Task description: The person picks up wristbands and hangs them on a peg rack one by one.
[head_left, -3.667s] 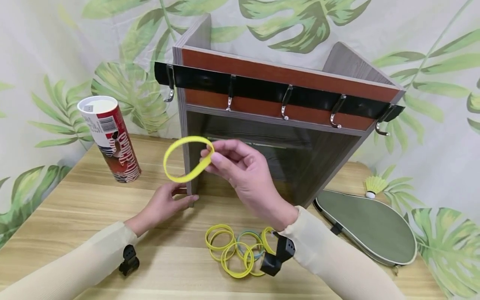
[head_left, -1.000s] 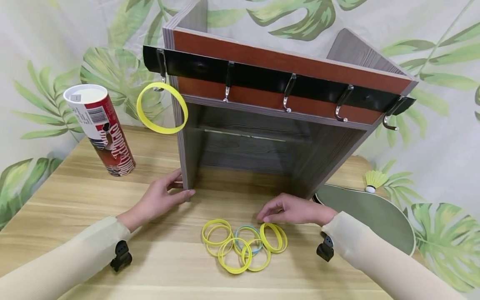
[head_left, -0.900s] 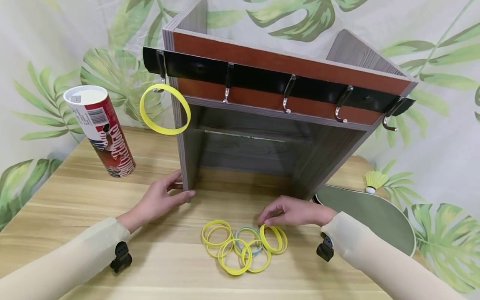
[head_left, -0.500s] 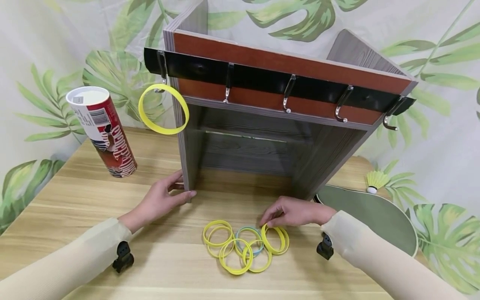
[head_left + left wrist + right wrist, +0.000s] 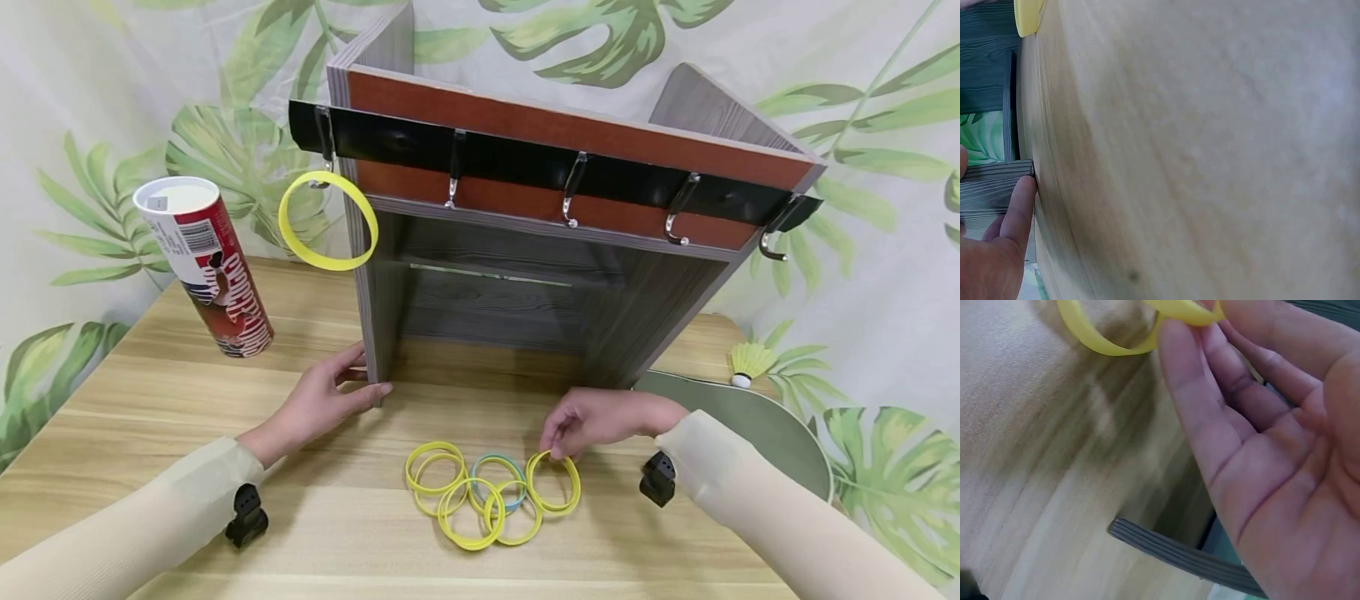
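My right hand (image 5: 596,417) pinches a yellow wristband (image 5: 577,488) at the right end of a cluster on the table; its thumb and fingertips meet at the band's upper edge in the right wrist view. Other yellow wristbands (image 5: 471,546) overlap beside it, with a blue one (image 5: 517,504) among them. My left hand (image 5: 318,408) grips the lower front edge of the grey wooden shelf's left side panel (image 5: 362,292), thumb in front and fingers behind. One yellow wristband (image 5: 330,264) hangs from the leftmost hook of the black hook rail (image 5: 517,154) across the shelf front.
A red and white snack can (image 5: 225,283) stands on the table (image 5: 225,533) at left. Behind my right arm lies a green racket case (image 5: 750,425), partly hidden, with a yellow shuttlecock (image 5: 750,362) behind it. The rail's other silver hooks (image 5: 570,212) carry nothing.
My right hand, earlier holding a yellow wristband up near the shelf, has moved down to the cluster and pinches another. The first band now hangs on the leftmost hook. My left hand kept its grip.
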Action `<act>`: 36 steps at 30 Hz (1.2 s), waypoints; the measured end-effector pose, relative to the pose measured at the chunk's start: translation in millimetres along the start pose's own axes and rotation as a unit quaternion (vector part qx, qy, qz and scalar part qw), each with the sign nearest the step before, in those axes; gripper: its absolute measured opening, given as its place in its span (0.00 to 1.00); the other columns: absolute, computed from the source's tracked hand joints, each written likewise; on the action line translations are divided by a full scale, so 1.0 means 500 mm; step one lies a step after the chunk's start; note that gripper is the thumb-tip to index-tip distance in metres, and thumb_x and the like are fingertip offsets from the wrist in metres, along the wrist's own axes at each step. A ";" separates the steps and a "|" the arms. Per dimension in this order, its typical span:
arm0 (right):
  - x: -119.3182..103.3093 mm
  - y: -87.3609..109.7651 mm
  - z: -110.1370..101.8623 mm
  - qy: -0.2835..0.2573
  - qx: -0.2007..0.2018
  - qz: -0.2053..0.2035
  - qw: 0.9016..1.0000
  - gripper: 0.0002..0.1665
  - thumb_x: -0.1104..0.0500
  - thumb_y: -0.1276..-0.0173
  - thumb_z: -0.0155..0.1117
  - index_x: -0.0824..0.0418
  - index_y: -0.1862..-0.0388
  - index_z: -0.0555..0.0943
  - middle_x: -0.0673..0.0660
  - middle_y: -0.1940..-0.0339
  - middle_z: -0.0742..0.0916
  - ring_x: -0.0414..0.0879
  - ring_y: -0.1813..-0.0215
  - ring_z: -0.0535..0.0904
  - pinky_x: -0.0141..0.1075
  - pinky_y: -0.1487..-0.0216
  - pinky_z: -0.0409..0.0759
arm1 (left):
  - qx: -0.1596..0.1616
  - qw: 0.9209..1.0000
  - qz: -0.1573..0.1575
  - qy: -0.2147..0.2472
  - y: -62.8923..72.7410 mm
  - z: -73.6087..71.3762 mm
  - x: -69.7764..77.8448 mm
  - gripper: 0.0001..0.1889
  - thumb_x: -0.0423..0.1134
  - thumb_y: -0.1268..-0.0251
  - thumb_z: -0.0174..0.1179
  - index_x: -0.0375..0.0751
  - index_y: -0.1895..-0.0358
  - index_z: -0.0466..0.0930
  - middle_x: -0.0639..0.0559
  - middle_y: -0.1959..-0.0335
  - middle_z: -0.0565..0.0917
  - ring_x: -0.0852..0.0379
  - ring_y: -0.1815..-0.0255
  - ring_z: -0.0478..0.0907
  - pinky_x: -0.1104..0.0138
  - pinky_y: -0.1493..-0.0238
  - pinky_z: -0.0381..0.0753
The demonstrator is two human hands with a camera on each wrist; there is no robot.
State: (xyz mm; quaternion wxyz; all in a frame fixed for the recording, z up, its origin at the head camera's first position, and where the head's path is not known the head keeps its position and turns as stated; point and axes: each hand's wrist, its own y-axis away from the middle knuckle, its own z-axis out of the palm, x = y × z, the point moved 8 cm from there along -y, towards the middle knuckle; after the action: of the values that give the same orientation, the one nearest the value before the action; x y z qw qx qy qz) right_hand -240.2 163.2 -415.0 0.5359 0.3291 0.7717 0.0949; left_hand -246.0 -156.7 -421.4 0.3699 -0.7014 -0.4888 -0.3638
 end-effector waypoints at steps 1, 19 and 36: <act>0.001 0.002 0.000 -0.008 -0.005 0.006 1.000 0.13 0.65 0.25 0.65 0.73 0.48 0.85 0.69 0.58 0.89 0.35 0.61 0.81 0.31 0.53 0.86 | 0.000 1.000 -0.001 0.002 0.000 0.000 -0.001 0.34 0.35 0.28 0.67 0.35 0.22 0.66 0.32 0.41 0.85 0.36 0.40 0.85 0.76 0.49 0.82; -0.094 0.024 -0.063 -0.022 0.091 -0.050 0.994 0.14 0.59 0.22 0.65 0.63 0.44 0.85 0.54 0.56 0.90 0.40 0.58 0.81 0.30 0.57 0.80 | 0.000 1.000 -0.002 0.000 -0.001 -0.003 -0.001 0.34 0.34 0.28 0.67 0.33 0.23 0.66 0.29 0.41 0.85 0.34 0.40 0.84 0.77 0.48 0.82; -0.330 0.065 -0.095 -0.187 0.342 -0.262 0.883 0.13 0.62 0.24 0.66 0.65 0.44 0.82 0.50 0.55 0.91 0.42 0.50 0.88 0.39 0.42 0.88 | 0.005 1.000 0.002 0.004 0.002 -0.003 -0.006 0.33 0.34 0.28 0.67 0.35 0.22 0.67 0.31 0.40 0.85 0.35 0.39 0.84 0.77 0.46 0.81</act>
State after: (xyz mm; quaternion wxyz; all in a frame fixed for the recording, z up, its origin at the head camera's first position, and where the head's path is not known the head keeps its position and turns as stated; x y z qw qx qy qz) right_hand -234.5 97.2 -253.2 0.5299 0.2893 0.6996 -0.3822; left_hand -246.0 -159.4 -423.5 0.3761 -0.6990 -0.4877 -0.3634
